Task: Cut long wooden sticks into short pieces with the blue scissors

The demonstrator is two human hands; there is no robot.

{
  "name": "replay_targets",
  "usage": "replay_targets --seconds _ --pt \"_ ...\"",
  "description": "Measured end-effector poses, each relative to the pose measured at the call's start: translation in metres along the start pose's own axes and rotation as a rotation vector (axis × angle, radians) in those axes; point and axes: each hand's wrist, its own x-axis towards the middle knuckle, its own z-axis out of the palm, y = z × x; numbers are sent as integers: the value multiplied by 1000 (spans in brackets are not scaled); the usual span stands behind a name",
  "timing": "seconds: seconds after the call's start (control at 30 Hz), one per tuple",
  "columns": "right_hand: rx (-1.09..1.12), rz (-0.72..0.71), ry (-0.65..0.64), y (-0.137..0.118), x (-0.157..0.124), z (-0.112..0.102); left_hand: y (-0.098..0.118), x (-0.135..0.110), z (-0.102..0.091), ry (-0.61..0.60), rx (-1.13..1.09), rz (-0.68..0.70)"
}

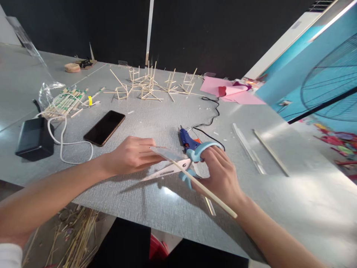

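Note:
My right hand (223, 173) is closed round the light-blue handles of a pair of scissors (184, 164). The scissor blades are spread apart and point left. A thin wooden stick (212, 195) lies between the blades and slants down across the front of my right hand and wrist. My left hand (136, 154) has its fingers closed at the stick's upper end, partly hidden behind the upper blade. Just beyond the scissors a blue glue gun (188, 139) rests on the table, its black cord running back.
Small stick frames (147, 85) stand at the back. A phone (104, 127), a black power block (35, 139) and bundled sticks (67, 102) are on the left. Pink paper (216, 86), clear glue sticks (248, 149) and another stick (270, 152) lie right.

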Motion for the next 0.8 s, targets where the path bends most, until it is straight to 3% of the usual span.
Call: replay_targets --seconds 0.17,0.47,0.8 --pt "-19 0 3 -1 1 0 0 0 1 -11 -19 -29" --pt "-7 3 16 -2 2 -1 0 3 3 92 -32 40" --pt "-18 17 8 -2 0 0 0 2 2 -16 -86 -59"
